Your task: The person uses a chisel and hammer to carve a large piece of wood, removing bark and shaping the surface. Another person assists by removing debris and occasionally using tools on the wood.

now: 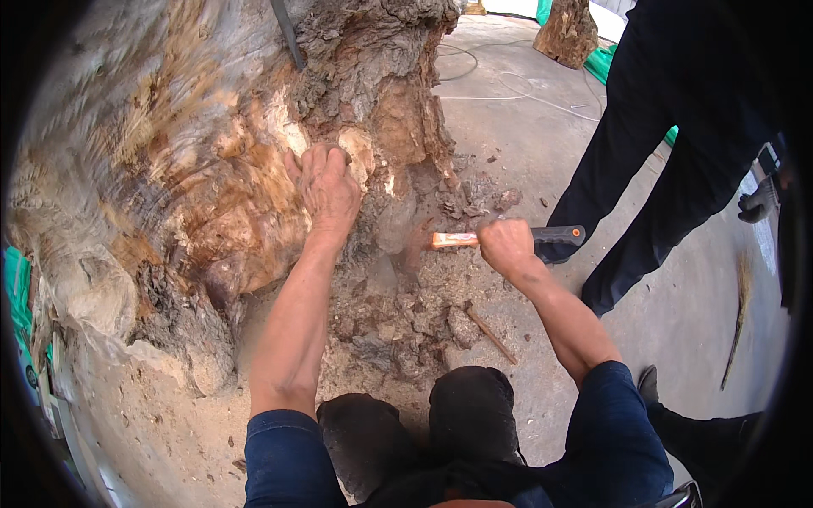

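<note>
A huge, gnarled stump [237,212] of pale and reddish-brown wood, with rough bark, fills the upper left. My left hand [326,188] rests against its face beside a freshly exposed pale patch. Those fingers are curled, and whatever lies under them is hidden. To the right, my right hand [506,245] is closed round a hammer [555,237] with an orange and black handle. The hammer's far end points toward the stump, and its head is smeared by motion. Below it lies a heap of bark chunks and wood crumbs [398,326].
A narrow dark bar [288,34] touches the stump's upper part. A thin stick [491,334] lies by the debris. At right stands a person in dark trousers [631,152] with a grey-gloved hand [760,201]. Cables [508,96] and another stump [567,34] are farther back.
</note>
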`<state>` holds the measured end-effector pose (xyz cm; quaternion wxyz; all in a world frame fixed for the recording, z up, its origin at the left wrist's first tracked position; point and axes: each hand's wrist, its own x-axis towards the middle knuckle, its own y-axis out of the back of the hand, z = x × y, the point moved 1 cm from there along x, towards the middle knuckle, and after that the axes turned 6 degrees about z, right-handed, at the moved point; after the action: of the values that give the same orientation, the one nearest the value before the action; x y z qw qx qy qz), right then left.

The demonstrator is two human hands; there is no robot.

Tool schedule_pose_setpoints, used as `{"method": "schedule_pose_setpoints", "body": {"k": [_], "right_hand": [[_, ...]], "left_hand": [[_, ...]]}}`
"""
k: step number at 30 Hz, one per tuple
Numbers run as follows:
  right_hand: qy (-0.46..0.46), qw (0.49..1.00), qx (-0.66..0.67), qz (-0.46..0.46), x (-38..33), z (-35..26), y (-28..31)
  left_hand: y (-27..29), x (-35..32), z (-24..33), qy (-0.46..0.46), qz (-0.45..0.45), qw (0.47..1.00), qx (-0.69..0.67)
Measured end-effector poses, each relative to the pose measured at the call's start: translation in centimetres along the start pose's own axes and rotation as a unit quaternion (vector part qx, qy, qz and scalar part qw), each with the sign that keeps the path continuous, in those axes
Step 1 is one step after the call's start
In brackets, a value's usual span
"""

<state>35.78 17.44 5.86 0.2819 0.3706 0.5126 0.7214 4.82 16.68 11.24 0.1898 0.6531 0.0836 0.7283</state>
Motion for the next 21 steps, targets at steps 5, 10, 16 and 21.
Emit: {"method": "schedule_pose_setpoints", "body": {"k": [5,10,16,21], "right_hand": [[-0.068,0.992,0.066,-0.086,-9.3,-0.6,-5.0],[-0.183,0.955,0.136,-0.190,-15.9,-1.5,-10.8],[-0.315,0.858,0.282,-0.292,-21.1,-3.5,-17.2],[-0.323,0.818,0.417,-0.231,-18.7,-4.7,-15.6]], "left_hand": [[1.1,0.8,-0.4,-0.004,-0.083,0.995,0.053],[1.7,1.3,-0.8,-0.033,-0.085,0.996,-0.005],[0.3,1.2,-0.8,0.015,-0.106,0.992,0.062],[0.3,0.6,0.0,-0.007,-0.044,0.994,0.102]]}}
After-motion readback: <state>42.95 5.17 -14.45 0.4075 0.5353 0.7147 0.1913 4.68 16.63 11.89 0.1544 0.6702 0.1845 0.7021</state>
